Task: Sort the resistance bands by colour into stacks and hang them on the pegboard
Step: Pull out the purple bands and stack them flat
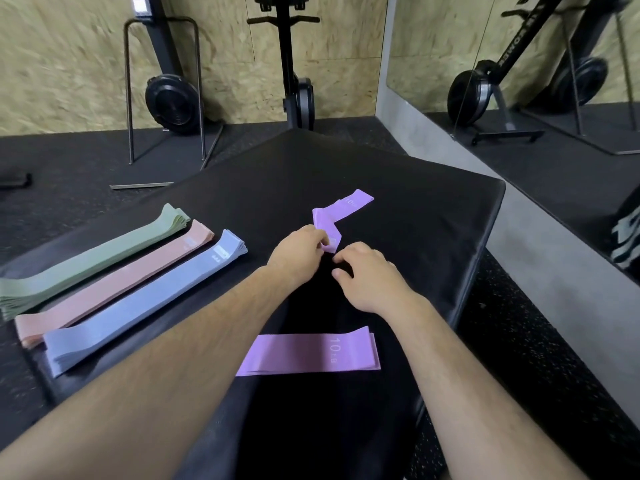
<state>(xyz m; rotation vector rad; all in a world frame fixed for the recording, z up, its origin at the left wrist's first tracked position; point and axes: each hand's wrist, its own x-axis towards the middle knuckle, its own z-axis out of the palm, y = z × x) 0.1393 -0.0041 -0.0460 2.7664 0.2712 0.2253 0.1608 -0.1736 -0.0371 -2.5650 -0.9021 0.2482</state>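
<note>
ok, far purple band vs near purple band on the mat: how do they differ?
The far purple band is bent at an angle, one end folded over; the near purple band lies flat and straight. The left hand pinches the far one's end; nothing touches the near one. The near one shows layered edges, like a small stack; the far one looks single. Both are purple with white print.

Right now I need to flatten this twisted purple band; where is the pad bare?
Bare: right of the twisted purple band to the pad edge, and beyond it. Crowded: the left, with green stack, pink stack, blue stack.
</note>
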